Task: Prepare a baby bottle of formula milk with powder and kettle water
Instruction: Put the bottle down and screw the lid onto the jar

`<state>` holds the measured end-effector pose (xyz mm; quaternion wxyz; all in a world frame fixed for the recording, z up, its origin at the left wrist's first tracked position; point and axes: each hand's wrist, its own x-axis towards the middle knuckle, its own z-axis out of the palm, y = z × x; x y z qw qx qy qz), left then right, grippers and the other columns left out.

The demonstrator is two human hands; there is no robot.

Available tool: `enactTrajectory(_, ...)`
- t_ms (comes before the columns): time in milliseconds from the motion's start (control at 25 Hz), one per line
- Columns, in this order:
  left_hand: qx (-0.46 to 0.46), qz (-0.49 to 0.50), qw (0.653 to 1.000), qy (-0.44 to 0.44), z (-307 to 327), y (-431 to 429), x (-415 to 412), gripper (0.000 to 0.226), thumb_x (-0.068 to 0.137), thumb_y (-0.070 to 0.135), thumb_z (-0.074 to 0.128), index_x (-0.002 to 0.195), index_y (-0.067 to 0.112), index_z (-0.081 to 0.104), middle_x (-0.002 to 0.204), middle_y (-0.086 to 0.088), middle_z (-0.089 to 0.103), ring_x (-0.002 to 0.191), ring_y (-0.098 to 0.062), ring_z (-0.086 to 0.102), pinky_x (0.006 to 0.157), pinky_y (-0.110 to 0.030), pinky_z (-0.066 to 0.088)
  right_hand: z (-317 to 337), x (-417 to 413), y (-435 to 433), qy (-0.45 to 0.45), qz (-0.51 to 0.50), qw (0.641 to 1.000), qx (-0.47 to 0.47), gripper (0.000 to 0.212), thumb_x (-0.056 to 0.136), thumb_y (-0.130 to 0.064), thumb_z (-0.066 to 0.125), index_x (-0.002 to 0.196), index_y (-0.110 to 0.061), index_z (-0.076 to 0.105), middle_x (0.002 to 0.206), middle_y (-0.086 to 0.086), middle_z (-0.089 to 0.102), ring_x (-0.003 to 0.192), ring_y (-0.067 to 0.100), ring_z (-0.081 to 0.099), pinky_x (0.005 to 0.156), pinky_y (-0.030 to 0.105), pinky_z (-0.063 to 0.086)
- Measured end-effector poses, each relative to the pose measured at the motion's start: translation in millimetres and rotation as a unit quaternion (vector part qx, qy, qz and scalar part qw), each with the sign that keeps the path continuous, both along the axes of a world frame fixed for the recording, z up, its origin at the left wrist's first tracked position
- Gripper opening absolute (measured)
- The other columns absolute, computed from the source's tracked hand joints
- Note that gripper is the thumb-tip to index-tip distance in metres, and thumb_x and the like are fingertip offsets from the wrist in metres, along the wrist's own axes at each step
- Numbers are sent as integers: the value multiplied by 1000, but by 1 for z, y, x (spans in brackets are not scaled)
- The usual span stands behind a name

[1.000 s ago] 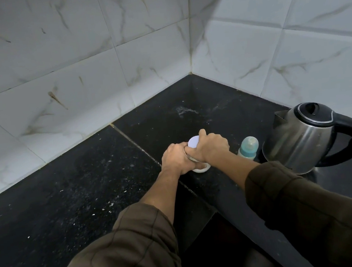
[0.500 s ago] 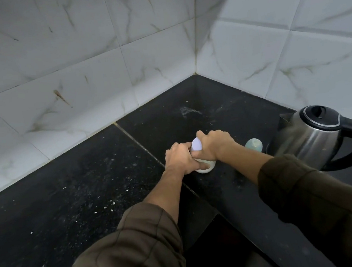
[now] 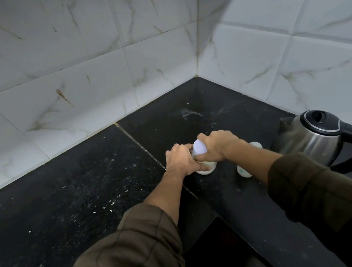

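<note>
We see white marble-patterned wall tiles [image 3: 75, 57] filling the far and right sides, meeting in a corner at the far middle. Below them lies the black speckled table [image 3: 69, 199]. A thin pale seam runs across it from the far left towards the near middle. A dark recess is cut into its near edge, and we cannot tell what that recess is. Two olive-brown sleeves come in from the near side, the left sleeve [image 3: 128, 247] at the near middle and the right sleeve [image 3: 318, 194] at the near right. Both end short of bare forearms. At the right edge of the table a steel kettle [image 3: 308, 141] stands upright, with a black lid and a black handle pointing right.

Near the middle of the table we find both hands together on a small white container [image 3: 206, 169], which stands on the table just right of the seam. The left hand [image 3: 182, 161] is wrapped round its body from the left, fingers curled about it. The right hand [image 3: 217, 145] is clenched round its upper part from the right. The container's pale round top [image 3: 200, 147] shows between the two hands. The baby bottle [image 3: 243, 171] stands between the container and the kettle, near the container but apart from it. The right forearm crosses in front of it, so we see only two pale parts of it, one on either side of the forearm.
</note>
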<state>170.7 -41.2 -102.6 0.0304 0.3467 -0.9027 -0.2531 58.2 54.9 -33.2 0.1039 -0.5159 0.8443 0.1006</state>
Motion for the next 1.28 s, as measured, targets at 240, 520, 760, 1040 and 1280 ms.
enactTrajectory(240,2,-2,1000,7,2,3,0,64,56,68,87,108,37,66,92,17,64,112,-12,53,98,-37,37,-18,22,-9,-21,-187,978,-90,79,86,-75,48,135,-13,48,121,9,63,108,32,64,73,39,45)
enactTrajectory(520,-12,-7,1000,-12,3,3,1,66,56,73,84,110,39,69,94,16,67,114,-13,50,98,-37,37,27,7,-10,-72,-129,988,51,71,79,-70,62,122,-15,52,89,6,60,78,25,62,76,35,52)
enactTrajectory(760,-18,-8,1000,-14,3,4,1,76,56,75,84,121,40,66,101,15,67,117,-14,48,101,-40,37,15,4,1,32,-124,992,-3,72,91,-82,35,96,-16,62,90,5,61,92,28,65,83,39,54)
enactTrajectory(1040,-20,-2,1000,-20,5,5,1,69,55,75,83,113,40,69,98,15,66,117,-14,48,100,-40,37,15,8,-5,-39,-95,995,-16,65,78,-70,67,111,-14,61,105,4,64,90,26,61,79,38,55)
enactTrajectory(1280,-23,-2,1000,-14,5,4,0,69,57,74,84,114,39,68,102,13,66,118,-15,48,102,-40,36,11,2,-3,-21,-86,996,-30,80,77,-82,58,120,-15,59,113,5,64,102,29,64,83,40,55)
